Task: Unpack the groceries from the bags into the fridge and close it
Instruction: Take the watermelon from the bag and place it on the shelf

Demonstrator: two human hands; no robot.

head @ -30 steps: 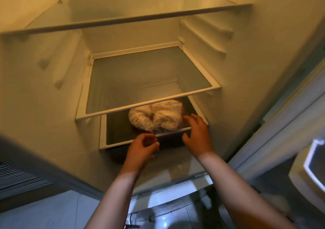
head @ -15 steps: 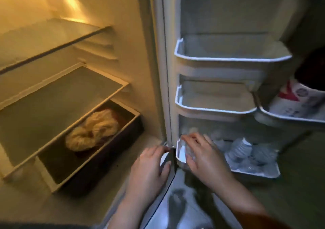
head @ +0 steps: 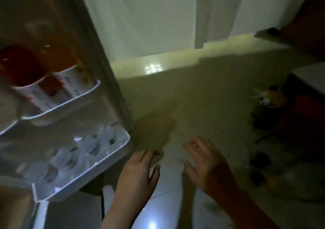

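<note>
Open fridge door (head: 112, 80) left; dark bags (head: 274, 109) right; hands (head: 139, 169) empty.

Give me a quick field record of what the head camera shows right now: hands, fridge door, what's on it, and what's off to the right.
left hand: empty, fingers relaxed, over the floor
right hand: empty, fingers spread, over the floor
fridge door: open, at the left of the view
upper door shelf: two white tubs, one with a red lid, one with an orange lid
lower door shelf: several small clear bottles
floor, right side: dark blurred pile, contents not readable
image: motion-blurred
</note>
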